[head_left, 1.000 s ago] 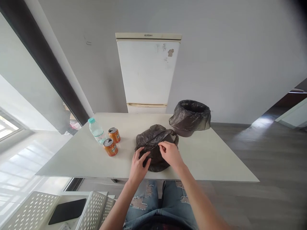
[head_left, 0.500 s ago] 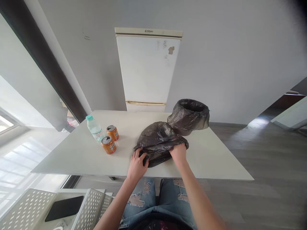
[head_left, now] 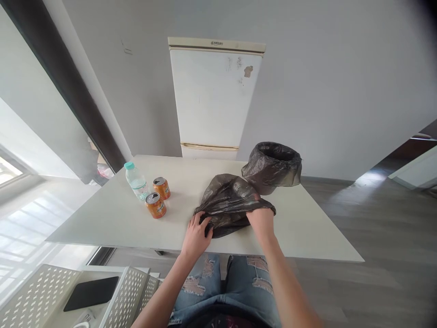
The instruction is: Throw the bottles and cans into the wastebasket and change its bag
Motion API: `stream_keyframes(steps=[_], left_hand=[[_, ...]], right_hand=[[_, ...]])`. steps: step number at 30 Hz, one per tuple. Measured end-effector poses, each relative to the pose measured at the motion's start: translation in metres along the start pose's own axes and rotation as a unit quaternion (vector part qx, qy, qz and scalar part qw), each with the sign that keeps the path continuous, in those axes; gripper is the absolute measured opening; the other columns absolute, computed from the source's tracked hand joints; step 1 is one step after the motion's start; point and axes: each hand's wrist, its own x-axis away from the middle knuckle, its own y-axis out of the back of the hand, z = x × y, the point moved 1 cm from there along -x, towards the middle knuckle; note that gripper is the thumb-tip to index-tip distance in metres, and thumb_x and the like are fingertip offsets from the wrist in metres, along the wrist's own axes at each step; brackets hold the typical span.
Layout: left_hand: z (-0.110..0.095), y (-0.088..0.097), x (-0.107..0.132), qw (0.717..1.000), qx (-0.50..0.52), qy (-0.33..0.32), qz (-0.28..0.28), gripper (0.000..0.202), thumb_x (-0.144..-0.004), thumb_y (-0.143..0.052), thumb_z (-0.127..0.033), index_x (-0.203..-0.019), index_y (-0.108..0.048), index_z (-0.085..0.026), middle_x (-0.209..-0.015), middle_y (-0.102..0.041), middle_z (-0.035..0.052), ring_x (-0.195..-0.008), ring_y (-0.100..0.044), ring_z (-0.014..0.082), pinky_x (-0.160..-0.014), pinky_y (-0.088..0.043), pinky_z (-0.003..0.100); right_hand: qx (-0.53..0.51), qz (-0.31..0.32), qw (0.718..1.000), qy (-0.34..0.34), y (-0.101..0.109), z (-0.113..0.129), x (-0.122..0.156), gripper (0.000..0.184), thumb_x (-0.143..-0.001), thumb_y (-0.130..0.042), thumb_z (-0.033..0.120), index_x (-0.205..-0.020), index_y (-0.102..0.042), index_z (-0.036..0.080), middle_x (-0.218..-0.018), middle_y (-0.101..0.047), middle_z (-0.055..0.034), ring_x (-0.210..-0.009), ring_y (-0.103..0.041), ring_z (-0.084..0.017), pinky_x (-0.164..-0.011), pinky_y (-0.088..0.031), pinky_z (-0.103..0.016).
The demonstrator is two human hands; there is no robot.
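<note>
A thin black garbage bag (head_left: 225,193) lies crumpled on the white table with its mouth toward me. My left hand (head_left: 197,234) is closed on the left side of its rim, thumb and fingers pinching the plastic. Up to the wrist, my right hand (head_left: 262,223) reaches inside the mouth at the right. Its fingers are hidden under the dark film, though a pinkish patch shows through. Just behind the bag stands a bin (head_left: 271,164) lined with another black bag folded over its rim.
On the left of the white table (head_left: 102,214) stand two orange drink cans (head_left: 156,206) and a clear bottle (head_left: 134,178) with a green cap. A white refrigerator (head_left: 215,95) stands behind the table. At lower left, a perforated white basket (head_left: 43,291) holds a black flat object (head_left: 91,294).
My right hand has pushed deeper into the bag and slightly right, stretching its mouth that way. My left hand keeps its hold on the rim. The view has shifted slightly.
</note>
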Motion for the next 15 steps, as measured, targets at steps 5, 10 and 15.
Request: stream_keyframes(steps=[5, 10, 15], left_hand=[[-0.001, 0.001, -0.001, 1.000, -0.013, 0.006, 0.011, 0.034, -0.093, -0.060, -0.021, -0.126, -0.070, -0.025, -0.136, -0.058, 0.0137, -0.124, -0.059, 0.0332, -0.107, -0.053, 0.053], [-0.001, 0.000, 0.000, 0.999, -0.024, 0.023, 0.018, 0.041, -0.095, -0.057, -0.022, -0.135, -0.065, -0.022, -0.129, -0.059, 0.0155, -0.121, -0.059, 0.0341, -0.104, -0.053, 0.053], [0.001, -0.001, 0.001, 0.999, 0.010, 0.036, -0.001, 0.050, -0.099, -0.051, -0.024, -0.149, -0.054, -0.022, -0.131, -0.062, 0.0160, -0.123, -0.061, 0.0335, -0.105, -0.053, 0.052]], right_hand=[[-0.133, -0.115, 0.981, 0.077, 0.019, -0.010, 0.019, 0.042, -0.088, -0.058, 0.029, -0.123, -0.073, 0.011, -0.115, -0.076, -0.0194, -0.105, -0.071, -0.033, -0.099, -0.054, -0.045], [-0.359, -0.040, 0.932, 0.012, 0.038, -0.023, 0.025, 0.037, -0.092, -0.068, 0.044, -0.116, -0.071, 0.016, -0.104, -0.077, -0.0130, -0.090, -0.071, -0.027, -0.085, -0.059, -0.039], [-0.375, 0.090, 0.922, 0.036, 0.047, -0.022, 0.034, 0.032, -0.096, -0.067, 0.047, -0.091, -0.073, 0.017, -0.081, -0.074, -0.0079, -0.073, -0.068, -0.022, -0.064, -0.054, -0.030]])
